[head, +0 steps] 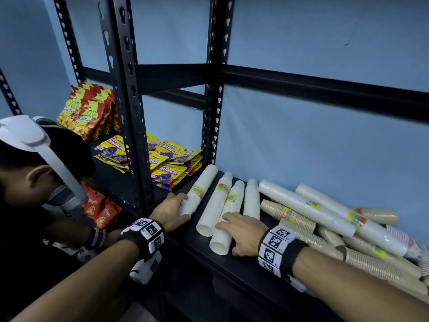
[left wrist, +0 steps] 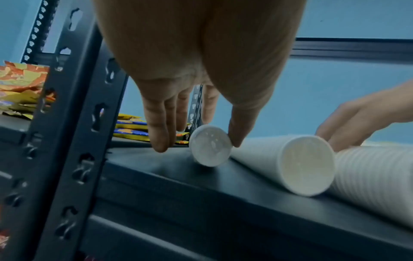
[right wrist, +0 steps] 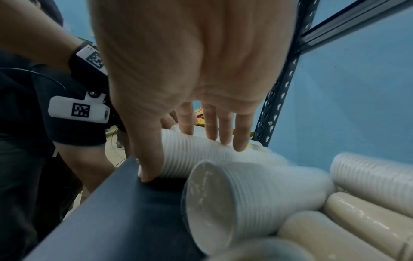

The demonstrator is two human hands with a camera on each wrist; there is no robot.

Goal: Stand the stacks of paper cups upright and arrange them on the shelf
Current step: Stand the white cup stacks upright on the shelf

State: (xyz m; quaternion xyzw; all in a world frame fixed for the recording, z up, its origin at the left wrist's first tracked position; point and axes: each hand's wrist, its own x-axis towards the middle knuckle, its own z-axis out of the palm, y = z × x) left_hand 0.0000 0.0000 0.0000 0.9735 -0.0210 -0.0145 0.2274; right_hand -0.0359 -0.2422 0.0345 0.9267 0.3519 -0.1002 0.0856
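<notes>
Four white cup stacks are lying side by side on the black shelf (head: 232, 263) in the lower middle of the head view, none yet upright. The left hand (head: 171, 211) is closing on the near end of the leftmost stack (head: 198, 190); in the left wrist view its thumb (left wrist: 240, 130) is touching the round end while the other fingers (left wrist: 159, 134) are reaching down just beside it, so the hold looks like a light pinch still forming rather than a firm grasp. The right hand (head: 243, 231) is lying over the third stack (head: 228, 217), fingers spread across the ribbed side and the thumb (right wrist: 146, 159) hooking round its near end at the shelf edge, as the right wrist view shows. The second stack (head: 217, 205) is lying between the two hands, and the fourth (head: 251, 198) is lying just right of the third.

At the right of the frame, a jumbled heap of white and brown stacks (head: 325, 219) is waiting, some crossing over others. Snack bags (head: 167, 163) are sitting in the next bay, upper left of the cups.

Judging by this, the step in hand is gripping the first stacks for righting. Next, each hand probably needs a surer wrap, then a pivot onto the wide end, set toward the back wall. The tall, loose stacks may buckle or topple if tipped fast.
</notes>
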